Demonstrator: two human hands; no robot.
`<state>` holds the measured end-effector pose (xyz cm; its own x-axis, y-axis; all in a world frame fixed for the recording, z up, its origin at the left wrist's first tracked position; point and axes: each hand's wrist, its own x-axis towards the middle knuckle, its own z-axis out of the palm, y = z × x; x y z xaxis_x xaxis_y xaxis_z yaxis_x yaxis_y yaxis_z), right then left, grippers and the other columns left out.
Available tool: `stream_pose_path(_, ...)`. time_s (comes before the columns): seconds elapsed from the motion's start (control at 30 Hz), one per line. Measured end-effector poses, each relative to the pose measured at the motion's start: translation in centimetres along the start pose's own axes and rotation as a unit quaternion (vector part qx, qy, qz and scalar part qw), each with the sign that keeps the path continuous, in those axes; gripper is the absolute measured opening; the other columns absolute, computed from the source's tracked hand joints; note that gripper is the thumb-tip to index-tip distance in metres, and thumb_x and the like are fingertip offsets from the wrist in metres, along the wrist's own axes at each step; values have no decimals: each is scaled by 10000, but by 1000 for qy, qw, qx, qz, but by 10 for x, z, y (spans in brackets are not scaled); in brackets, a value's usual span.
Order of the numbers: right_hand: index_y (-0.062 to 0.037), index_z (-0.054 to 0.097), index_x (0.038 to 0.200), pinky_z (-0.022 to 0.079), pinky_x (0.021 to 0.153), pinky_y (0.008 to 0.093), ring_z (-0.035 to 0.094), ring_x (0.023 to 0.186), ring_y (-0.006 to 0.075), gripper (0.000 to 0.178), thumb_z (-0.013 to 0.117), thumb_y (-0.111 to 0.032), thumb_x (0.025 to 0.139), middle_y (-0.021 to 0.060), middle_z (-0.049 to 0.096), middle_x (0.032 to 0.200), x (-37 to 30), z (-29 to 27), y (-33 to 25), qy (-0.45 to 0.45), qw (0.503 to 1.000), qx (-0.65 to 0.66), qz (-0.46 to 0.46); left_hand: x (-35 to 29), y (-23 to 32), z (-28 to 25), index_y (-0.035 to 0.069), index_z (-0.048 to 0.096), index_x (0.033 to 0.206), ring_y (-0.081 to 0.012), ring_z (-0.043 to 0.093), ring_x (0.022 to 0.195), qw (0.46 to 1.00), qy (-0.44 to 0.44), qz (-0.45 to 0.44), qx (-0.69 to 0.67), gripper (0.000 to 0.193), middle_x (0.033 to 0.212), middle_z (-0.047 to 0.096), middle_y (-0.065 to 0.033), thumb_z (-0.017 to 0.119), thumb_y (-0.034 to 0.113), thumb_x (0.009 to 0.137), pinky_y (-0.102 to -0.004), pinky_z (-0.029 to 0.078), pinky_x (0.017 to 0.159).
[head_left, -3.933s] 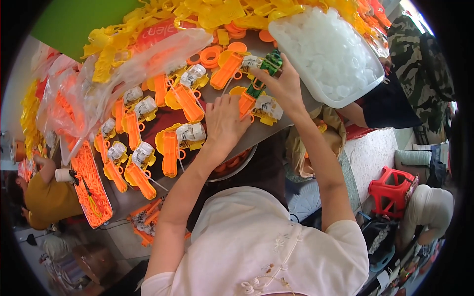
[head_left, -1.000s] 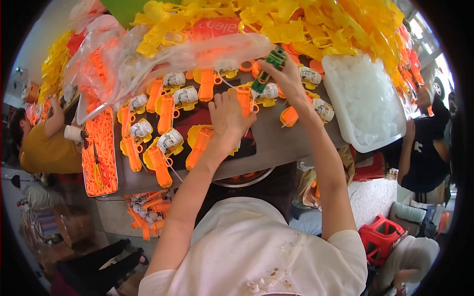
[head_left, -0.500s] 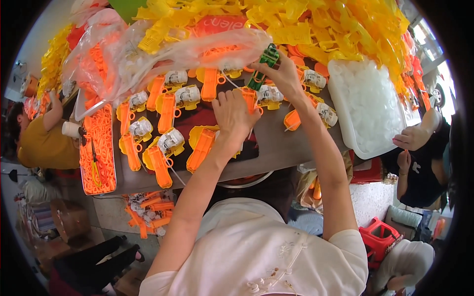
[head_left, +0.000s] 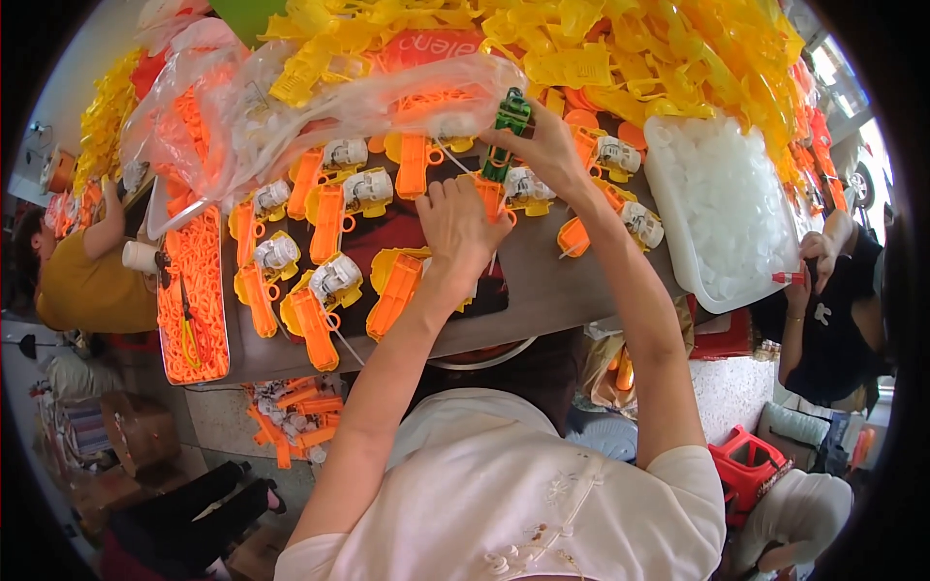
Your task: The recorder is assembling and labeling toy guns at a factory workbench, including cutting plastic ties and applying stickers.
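My right hand (head_left: 552, 150) is closed round a narrow green piece with dark parts (head_left: 511, 118), its exact kind unclear. It stands nearly upright, its lower end at an orange handle-shaped part (head_left: 490, 197) of a toy assembly. My left hand (head_left: 457, 221) steadies that orange part, thumb at its right side, fingers bent and partly hidden. Beside it lies a white mechanism (head_left: 528, 187) with yellow plastic under it. Left of my hands are similar toy assemblies, such as one with an orange handle (head_left: 313, 329), and another (head_left: 395, 290) close to my left forearm.
Yellow plastic shells (head_left: 659, 58) heap along the far side. A white tub (head_left: 683, 257) of translucent parts stands right; a tray (head_left: 226, 339) of orange rings with scissors (head_left: 189, 329) stands left. Clear plastic sheeting (head_left: 387, 97) spreads behind. Co-workers (head_left: 82, 276) sit at both sides.
The green piece has tipped more upright and shifted slightly left with my right hand. My left hand has stayed in place. The co-worker at right now holds a small red item.
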<state>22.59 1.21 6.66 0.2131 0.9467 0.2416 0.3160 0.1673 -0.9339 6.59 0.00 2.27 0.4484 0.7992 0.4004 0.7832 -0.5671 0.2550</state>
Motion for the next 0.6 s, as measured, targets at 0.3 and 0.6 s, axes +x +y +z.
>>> stream_pose_path(0.3, -5, 560, 987, 446, 556, 243, 520, 624, 64, 373, 778, -242, 798, 0, 607, 740, 7, -1, -4, -21, 998, -61, -14, 0, 5, -1, 25, 594, 880, -251, 518, 849, 1000, 1, 0, 10, 433, 825, 583, -96, 779, 299, 601, -386, 367, 771)
stream_pose_path(0.6, -13, 568, 1007, 468, 583, 255, 583, 669, 76, 334, 757, -219, 825, 17, 628, 774, 8, -4, -1, -22, 998, -52, 19, -2, -3, -9, 29, 608, 898, -258, 523, 868, 999, 24, 22, -2, 365, 828, 577, -92, 757, 285, 685, -391, 376, 784)
